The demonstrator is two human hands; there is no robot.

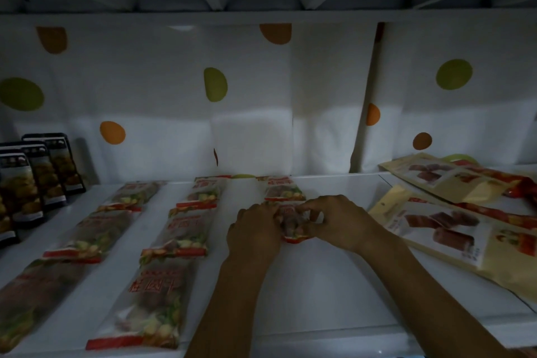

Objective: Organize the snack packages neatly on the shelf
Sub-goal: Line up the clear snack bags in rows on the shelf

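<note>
Both my hands hold one clear snack package (292,224) with red ends, lying flat on the white shelf (319,285). My left hand (254,231) grips its left side and my right hand (338,221) pinches its right side; most of the package is hidden under them. Just behind it lies another package of the same kind (283,189). To the left, two columns of like packages run front to back: a middle column (186,229) and a left column (96,229).
Dark upright pouches (35,180) stand in a row at the far left. Yellow flat pouches (453,229) lie overlapped on the right, with red packets beneath. A white dotted cloth (247,96) hangs behind. An upper shelf is overhead.
</note>
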